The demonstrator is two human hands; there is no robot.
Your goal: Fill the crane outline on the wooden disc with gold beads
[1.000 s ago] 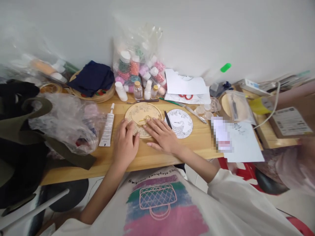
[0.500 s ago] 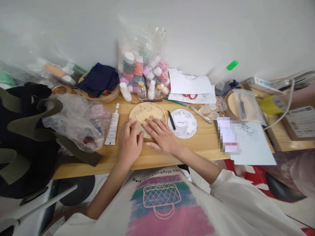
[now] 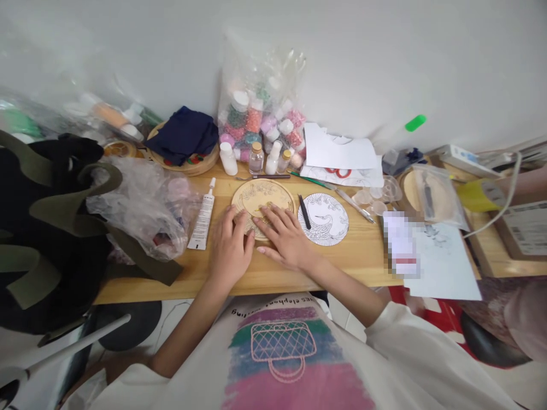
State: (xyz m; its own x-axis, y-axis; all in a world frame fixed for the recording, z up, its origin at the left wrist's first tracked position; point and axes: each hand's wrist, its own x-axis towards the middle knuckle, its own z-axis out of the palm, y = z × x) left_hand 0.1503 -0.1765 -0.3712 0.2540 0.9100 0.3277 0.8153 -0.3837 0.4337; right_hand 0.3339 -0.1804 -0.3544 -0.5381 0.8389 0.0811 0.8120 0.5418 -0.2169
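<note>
Both hands lie flat, fingers spread & open, gripping nothing, on the near part of a round wooden disc [image 3: 262,196] w/ a pale line pattern. Left hand [image 3: 229,248] covers the disc's near-left edge, fingertips on the wood; right hand [image 3: 285,240] comes in from the right, fingers across the disc's near-middle, thumb on the worktop [image 3: 354,256]. The two hands sit just beside each other, nearly touching at the near edge of the disc.

Disc lies flat on the worktop, roughly centre, straight ahead of the person. Just right of it: round white paper w/ a black bird drawing [image 3: 327,218], also flat; a black pen [image 3: 303,212] lies on that paper's left edge, between the two rounds. Left of the disc, apart from it: white glue tube [image 3: 203,219], nozzle pointing away. Beyond the disc a thin tool [image 3: 262,177] lies crosswise, then small bottles [image 3: 256,158] and a clear bag of bead jars [image 3: 260,114] against the wall. Far left: crumpled clear plastic bag [image 3: 143,205], black & olive bag [image 3: 47,222]. Back left: navy cloth [image 3: 183,134] on a wooden hoop. Right side: white paper sheets [image 3: 339,152], small clear cups [image 3: 371,196], a sheet [image 3: 444,262] overhanging the worktop's edge.
</note>
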